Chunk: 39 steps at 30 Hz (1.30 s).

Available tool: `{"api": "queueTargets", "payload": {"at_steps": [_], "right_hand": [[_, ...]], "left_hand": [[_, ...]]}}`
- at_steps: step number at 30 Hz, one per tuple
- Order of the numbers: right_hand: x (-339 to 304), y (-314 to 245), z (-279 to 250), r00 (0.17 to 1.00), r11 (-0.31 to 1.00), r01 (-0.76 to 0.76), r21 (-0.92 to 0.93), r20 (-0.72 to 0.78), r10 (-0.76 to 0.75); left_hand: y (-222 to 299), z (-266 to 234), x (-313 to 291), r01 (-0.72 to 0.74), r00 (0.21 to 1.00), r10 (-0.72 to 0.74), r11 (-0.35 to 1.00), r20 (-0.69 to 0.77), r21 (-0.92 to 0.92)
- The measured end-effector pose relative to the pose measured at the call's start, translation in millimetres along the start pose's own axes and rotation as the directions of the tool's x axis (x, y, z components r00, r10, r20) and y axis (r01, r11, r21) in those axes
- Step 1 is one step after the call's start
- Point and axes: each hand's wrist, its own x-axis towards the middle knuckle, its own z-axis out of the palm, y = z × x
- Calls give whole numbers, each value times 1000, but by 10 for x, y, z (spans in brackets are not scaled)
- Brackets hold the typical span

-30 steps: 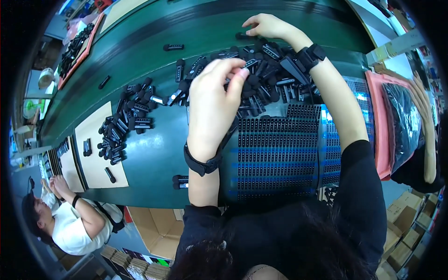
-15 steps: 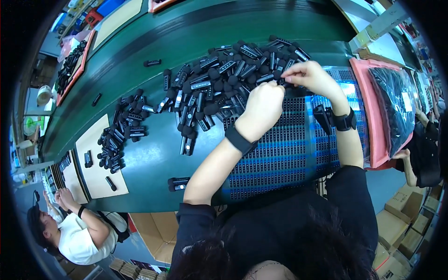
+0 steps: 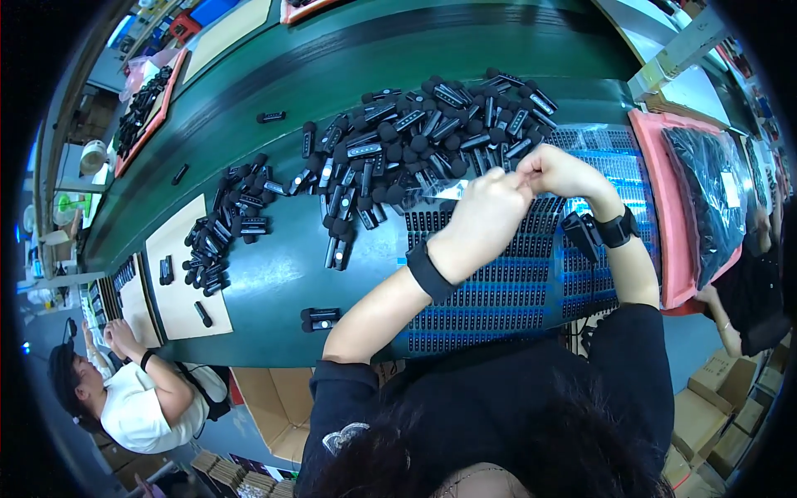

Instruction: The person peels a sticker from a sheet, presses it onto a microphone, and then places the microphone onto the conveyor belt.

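Observation:
My left hand (image 3: 488, 214) and my right hand (image 3: 566, 173) meet fingertip to fingertip above sheets of small dark labels (image 3: 486, 290). The fingers of both are pinched closed. Whatever lies between them is hidden or too small to make out. Just beyond my hands spreads a heap of small black clip-on microphones (image 3: 364, 151) with round foam tips. A clear film (image 3: 440, 192) shows beside my left hand, at the heap's near edge. Black bands circle both wrists, and a dark device (image 3: 581, 236) sits by the right one.
More microphones (image 3: 251, 224) trail left onto a beige board (image 3: 195, 278). One pair (image 3: 320, 319) lies near the table's front edge. A pink foam-lined tray (image 3: 664, 224) with a bagged dark bundle (image 3: 706, 203) stands at right. A co-worker in white (image 3: 149, 407) works at far left.
Both hands have come nearer to me and slightly right, away from the microphone heap. A dark piece at the fingertips no longer shows. The view has shifted a little.

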Motion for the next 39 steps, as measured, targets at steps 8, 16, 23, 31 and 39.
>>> {"api": "queueTargets", "payload": {"at_steps": [8,16,23,31,39], "right_hand": [[166,-153,-46,987,976,19,-217,-150,-52],[982,-684,-202,835,810,-194,-554,-527,-160],[1287,-344,-187,894,646,-117,-755,-363,-262],[618,-968,1,811,829,168,-533,-403,-423],[345,-1288,446,465,771,468,-433,-621,-631]], "left_hand": [[416,-693,-156,-34,998,18,959,-60,-280],[-24,-1237,-263,251,875,-317,943,-366,-218],[-52,-1430,-387,319,791,-456,877,-407,-360],[-122,-1428,-348,259,725,-561,759,-400,-597],[-108,-1336,-269,17,673,-667,447,-321,-894]]}}
